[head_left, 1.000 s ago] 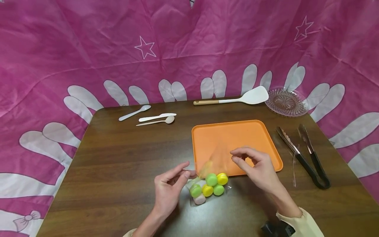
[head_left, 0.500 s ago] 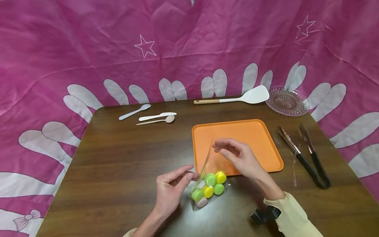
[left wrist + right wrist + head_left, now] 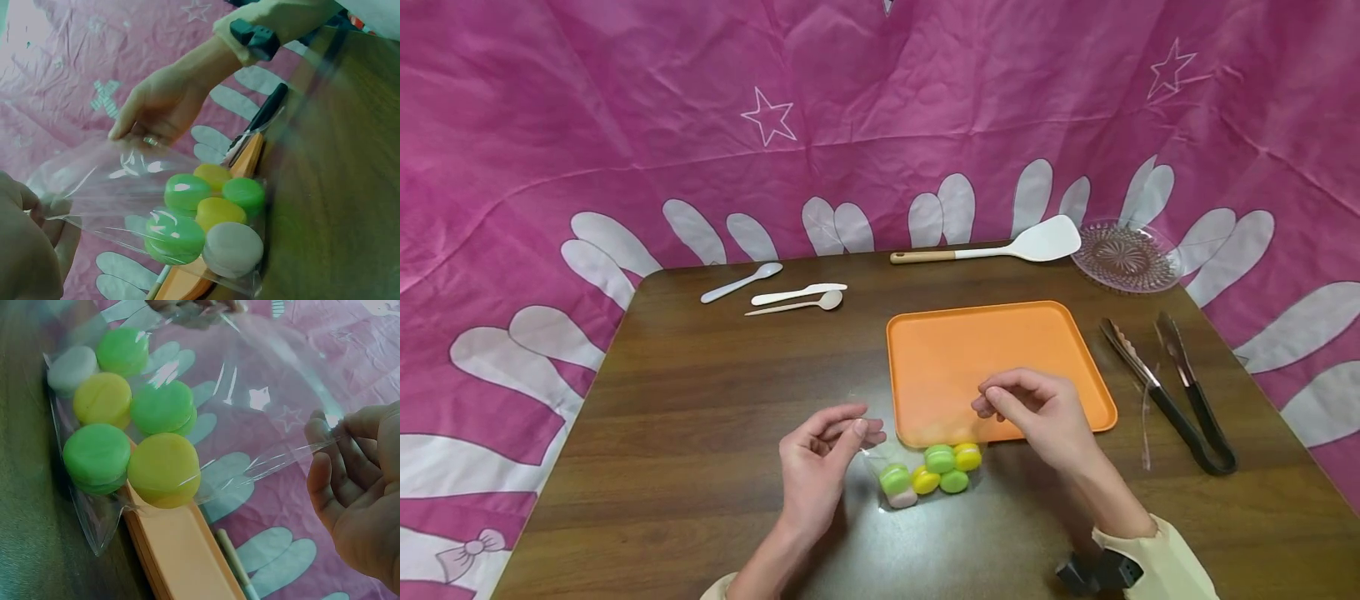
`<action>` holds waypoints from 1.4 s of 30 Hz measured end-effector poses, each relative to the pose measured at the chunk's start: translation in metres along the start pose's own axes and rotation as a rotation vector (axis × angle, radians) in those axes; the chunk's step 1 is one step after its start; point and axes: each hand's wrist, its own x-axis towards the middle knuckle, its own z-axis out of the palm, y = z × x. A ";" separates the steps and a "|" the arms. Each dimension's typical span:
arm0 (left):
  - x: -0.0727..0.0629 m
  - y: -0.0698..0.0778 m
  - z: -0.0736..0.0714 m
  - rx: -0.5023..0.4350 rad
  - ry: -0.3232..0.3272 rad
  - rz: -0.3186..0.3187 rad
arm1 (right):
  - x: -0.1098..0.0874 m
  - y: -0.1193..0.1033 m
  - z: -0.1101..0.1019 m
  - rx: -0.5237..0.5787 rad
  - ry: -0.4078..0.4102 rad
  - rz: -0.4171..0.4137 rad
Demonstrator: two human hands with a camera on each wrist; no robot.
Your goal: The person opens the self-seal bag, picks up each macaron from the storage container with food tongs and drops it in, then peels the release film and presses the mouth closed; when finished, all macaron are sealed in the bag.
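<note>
A clear plastic bag point(image 3: 244, 400) holds several macarons: green point(image 3: 939, 459), yellow point(image 3: 967, 457) and one pale macaron point(image 3: 902, 498). They lie together in its lower end, close to the tabletop. My left hand point(image 3: 816, 467) pinches the bag's upper edge on the left side. On the opposite side, my right hand point(image 3: 1052, 417) grips that edge between thumb and fingers, as the right wrist view shows. The mouth of the bag is spread between both hands. Behind it, an orange tray point(image 3: 985, 358) lies flat, its front edge just beyond the macarons.
Metal tongs with black handles point(image 3: 1187, 425) lie right of the tray. A patterned clear plate point(image 3: 1126, 257) and a white spatula point(image 3: 1041, 242) are at the back. Two spoons point(image 3: 730, 288) point(image 3: 827, 302) and a white knife point(image 3: 797, 295) lie back left.
My right hand moved inward to the left, then back out to the right. My left hand shifted slightly left, and the bag with its macarons turned a little.
</note>
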 end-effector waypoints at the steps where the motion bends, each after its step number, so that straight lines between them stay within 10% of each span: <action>1: 0.001 0.000 0.000 -0.003 0.004 -0.019 | -0.002 -0.001 0.000 0.003 -0.002 -0.005; 10: 0.010 0.004 0.000 -0.025 -0.032 -0.093 | -0.009 -0.005 -0.003 0.062 -0.004 -0.025; 34: 0.023 -0.011 -0.016 -0.048 -0.243 0.132 | -0.007 0.003 -0.014 0.059 -0.157 -0.095; 42: 0.025 -0.010 -0.016 -0.052 -0.310 0.224 | -0.003 0.008 -0.017 0.040 -0.210 -0.277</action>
